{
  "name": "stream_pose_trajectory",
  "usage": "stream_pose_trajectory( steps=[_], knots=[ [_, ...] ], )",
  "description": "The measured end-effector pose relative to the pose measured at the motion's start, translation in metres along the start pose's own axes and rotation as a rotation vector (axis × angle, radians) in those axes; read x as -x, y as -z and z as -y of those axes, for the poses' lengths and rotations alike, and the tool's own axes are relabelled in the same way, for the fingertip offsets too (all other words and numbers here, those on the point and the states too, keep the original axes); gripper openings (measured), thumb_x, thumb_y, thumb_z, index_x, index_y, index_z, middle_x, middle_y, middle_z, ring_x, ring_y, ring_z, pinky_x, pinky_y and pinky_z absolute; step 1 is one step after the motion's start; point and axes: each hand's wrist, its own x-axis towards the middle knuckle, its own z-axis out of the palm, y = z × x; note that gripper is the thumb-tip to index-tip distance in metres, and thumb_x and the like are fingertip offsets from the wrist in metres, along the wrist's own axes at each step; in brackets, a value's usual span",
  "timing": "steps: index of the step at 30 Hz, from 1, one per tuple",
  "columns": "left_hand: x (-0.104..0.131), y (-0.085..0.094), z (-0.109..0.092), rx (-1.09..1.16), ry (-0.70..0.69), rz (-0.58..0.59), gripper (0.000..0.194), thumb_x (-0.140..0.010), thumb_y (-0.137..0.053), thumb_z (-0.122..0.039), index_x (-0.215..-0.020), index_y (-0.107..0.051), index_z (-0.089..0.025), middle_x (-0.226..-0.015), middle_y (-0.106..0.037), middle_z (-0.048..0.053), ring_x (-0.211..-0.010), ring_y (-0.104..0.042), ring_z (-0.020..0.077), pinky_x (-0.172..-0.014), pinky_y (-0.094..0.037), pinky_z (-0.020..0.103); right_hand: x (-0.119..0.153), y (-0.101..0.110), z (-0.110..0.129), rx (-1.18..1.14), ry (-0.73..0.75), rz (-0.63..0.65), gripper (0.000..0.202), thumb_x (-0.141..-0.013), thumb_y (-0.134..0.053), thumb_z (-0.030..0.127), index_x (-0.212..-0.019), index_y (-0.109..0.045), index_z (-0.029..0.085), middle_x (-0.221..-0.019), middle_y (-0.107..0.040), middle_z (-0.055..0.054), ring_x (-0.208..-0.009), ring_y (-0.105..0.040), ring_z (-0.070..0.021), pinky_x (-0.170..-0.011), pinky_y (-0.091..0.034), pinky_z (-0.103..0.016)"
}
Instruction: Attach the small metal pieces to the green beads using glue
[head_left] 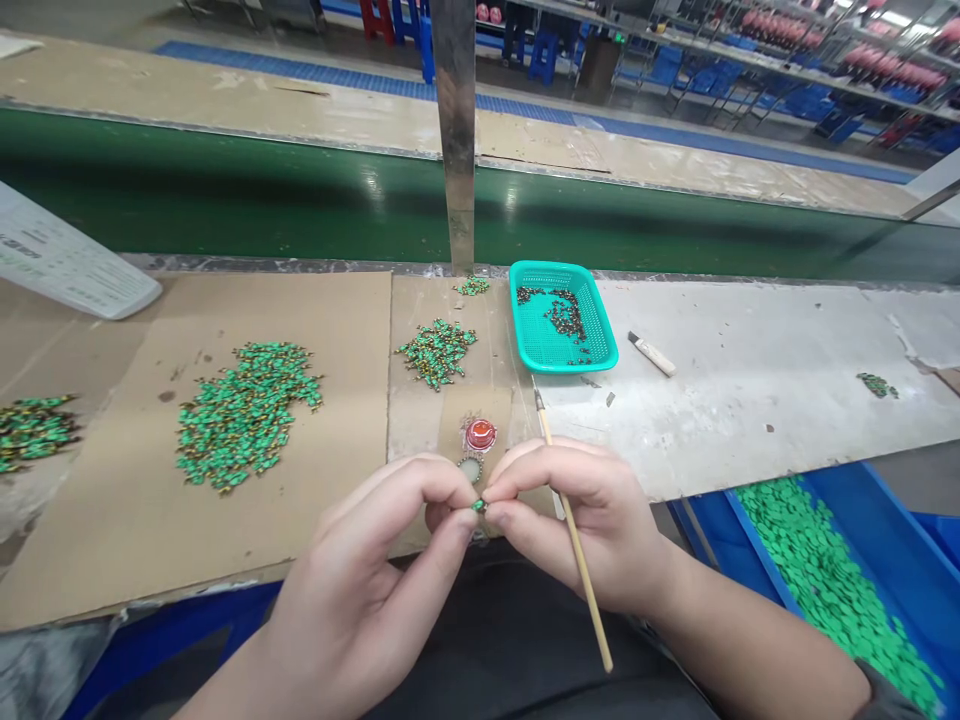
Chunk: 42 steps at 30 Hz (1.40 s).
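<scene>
My left hand (pixel 397 550) pinches a tiny green piece (pixel 478 506) between thumb and forefinger. The thumb and forefinger of my right hand (pixel 577 520) close on the piece's other end, which is mostly hidden by the fingertips. A thin paintbrush (pixel 576 540) with a wooden handle is tucked in my right hand, bristles pointing away from me. Just beyond the fingers are a small round container of red stuff (pixel 481 434) and a pale disc with a dark beaded rim (pixel 471 468), partly covered by my fingers.
Piles of green-and-dark pieces (pixel 247 415) lie on cardboard at left, with a smaller pile (pixel 438 353) nearer the middle. A teal basket (pixel 611 345) holds small dark parts. Right of it lies a flat white-handled brush (pixel 652 354). A blue bin (pixel 862 500) holds green discs. A metal post (pixel 455 130) rises behind.
</scene>
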Motion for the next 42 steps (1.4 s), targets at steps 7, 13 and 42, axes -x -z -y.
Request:
stream_pose_trajectory(
  steps=[7,13,42],
  knots=[
    [0.001,0.000,-0.002,0.016,-0.003,0.011,0.024,-0.114,-0.060,-0.009,-0.109,-0.066,-0.032,-0.089,-0.069,-0.007,-0.075,-0.065,0.0128,-0.069,-0.050,0.023,0.003,-0.001,-0.002,-0.020,-0.023,-0.004,0.011,-0.105,-0.083,0.012,-0.100,-0.082,0.022,-0.086,-0.084,-0.002,-0.077,-0.080,-0.0159,-0.077,-0.065,-0.026],
    [-0.003,0.000,-0.006,0.003,-0.004,0.013,0.025,-0.114,-0.059,-0.009,-0.106,-0.065,-0.032,-0.088,-0.067,-0.008,-0.075,-0.065,0.0123,-0.069,-0.051,0.022,0.004,-0.004,-0.003,-0.025,-0.032,-0.019,0.010,-0.104,-0.083,0.012,-0.099,-0.083,0.021,-0.088,-0.085,-0.003,-0.077,-0.081,-0.0152,-0.077,-0.065,-0.023],
    [-0.083,0.008,0.062,-0.262,0.203,-0.152,0.013,-0.111,-0.075,-0.022,-0.100,-0.079,-0.021,-0.108,-0.083,0.006,-0.106,-0.079,0.0242,-0.102,-0.068,0.045,0.000,0.019,-0.025,0.184,-0.193,-0.223,0.017,-0.109,-0.080,0.033,-0.094,-0.088,0.027,-0.088,-0.089,-0.003,-0.076,-0.085,-0.0208,-0.069,-0.069,-0.027]
  ],
)
